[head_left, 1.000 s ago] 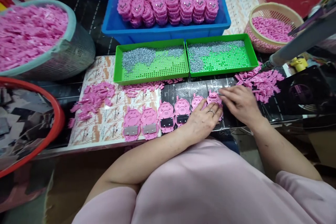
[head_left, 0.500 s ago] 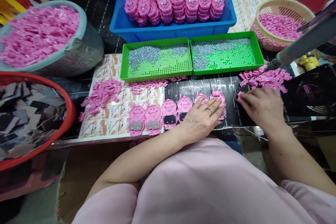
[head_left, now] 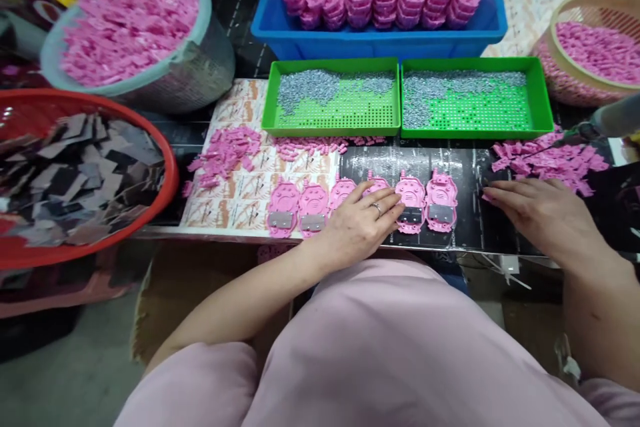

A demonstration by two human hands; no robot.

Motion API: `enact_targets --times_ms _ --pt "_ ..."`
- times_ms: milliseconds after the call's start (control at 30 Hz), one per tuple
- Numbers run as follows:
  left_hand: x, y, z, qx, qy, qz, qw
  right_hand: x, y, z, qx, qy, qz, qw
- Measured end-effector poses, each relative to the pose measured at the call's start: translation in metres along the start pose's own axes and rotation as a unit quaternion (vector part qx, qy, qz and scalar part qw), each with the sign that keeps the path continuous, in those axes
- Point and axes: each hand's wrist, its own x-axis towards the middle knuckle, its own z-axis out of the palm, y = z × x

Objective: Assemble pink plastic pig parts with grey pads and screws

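Several pink plastic casings (head_left: 441,195) lie in a row along the bench's front edge, most with a grey or black plate across the lower part. My left hand (head_left: 363,217), ringed on one finger, rests with fingers stretched out over the middle casings and partly covers them. To the right of the row, my right hand (head_left: 547,213) hovers low over the black surface, fingers pinched together. A small bit of pink plastic piece (head_left: 489,195) shows at its fingertips, mostly hidden. Just beyond that hand lies a heap of small pink pieces (head_left: 570,163).
Two green trays (head_left: 333,132) of small metal screws stand behind the row. A blue bin (head_left: 380,45) of stacked pink casings is farther back. At left are a red basket (head_left: 170,177) of flat plates and a grey-green basket (head_left: 213,60); a cream basket (head_left: 555,47) stands right.
My left hand has moved left along the row, uncovering the two rightmost casings. My right hand remains near the pink heap, still pinched. The camera view has shifted.
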Motion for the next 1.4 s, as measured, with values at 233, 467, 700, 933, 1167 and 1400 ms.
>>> enact_targets --times_ms 233,467,700,933,1167,1400 --pt "-0.001 0.010 0.011 -0.001 -0.021 0.014 1.000 0.042 -0.047 -0.016 0.091 0.108 0.091 0.986" --pt "0.002 0.008 0.019 0.037 -0.028 0.045 0.998 0.088 -0.088 0.010 0.035 0.083 0.007 0.996" --pt "0.002 0.006 0.020 0.031 -0.023 0.049 0.998 0.094 -0.085 0.024 0.032 0.058 -0.011 0.998" --pt "0.001 0.005 0.019 0.029 -0.025 0.051 0.998 0.095 -0.094 0.013 -0.046 -0.005 -0.041 0.998" --pt "0.000 0.002 0.021 0.021 -0.010 0.053 0.998 0.092 -0.095 0.015 -0.009 0.029 -0.027 0.999" --pt "0.004 0.001 0.018 0.014 -0.007 0.060 0.998 0.051 -0.020 -0.004 -0.087 0.063 0.150 0.983"
